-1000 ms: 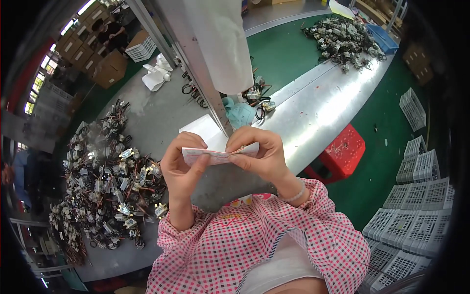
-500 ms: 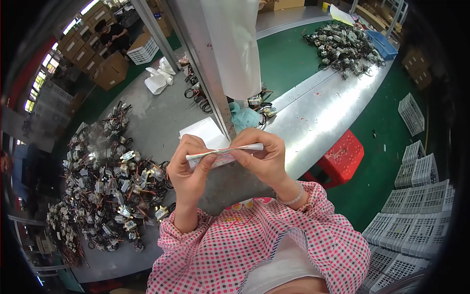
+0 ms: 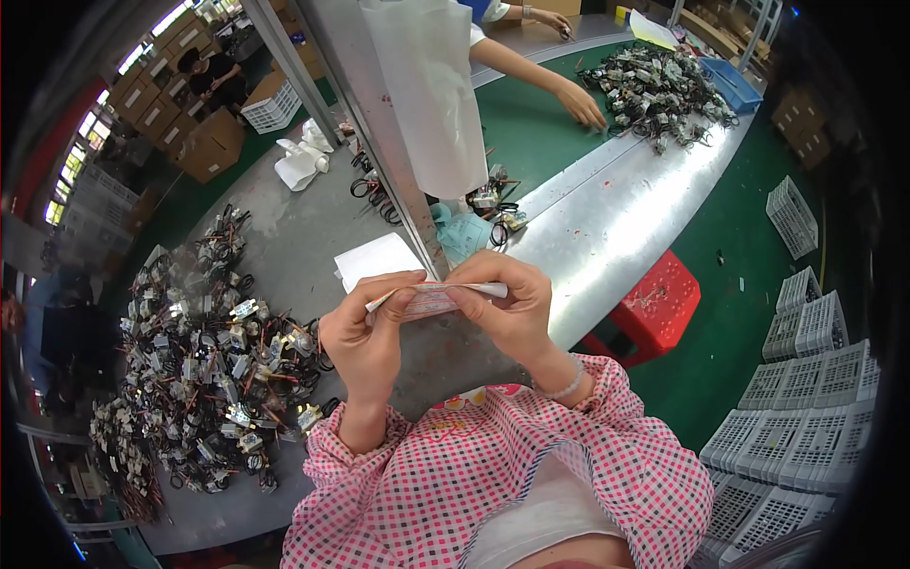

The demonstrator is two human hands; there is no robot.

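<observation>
I see the left hand [image 3: 365,337] and right hand [image 3: 507,313] pinching a thin stack of small bags [image 3: 431,296] between closed fingers above the grey table [image 3: 294,247]; a heap of wired parts [image 3: 204,351] lies left of the fingertips.

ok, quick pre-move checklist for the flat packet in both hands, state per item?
1. Left hand grips the thin flat packet at its left end: ok.
2. Right hand pinches its right end: ok.
3. Packet held above the grey worktable, clear of the pile of wired parts: ok.
4. White sheet lies flat behind the hands: ok.
5. Another person's hand works far off at the other pile: ok.
6. Packet contents or seal: cannot tell.
</observation>
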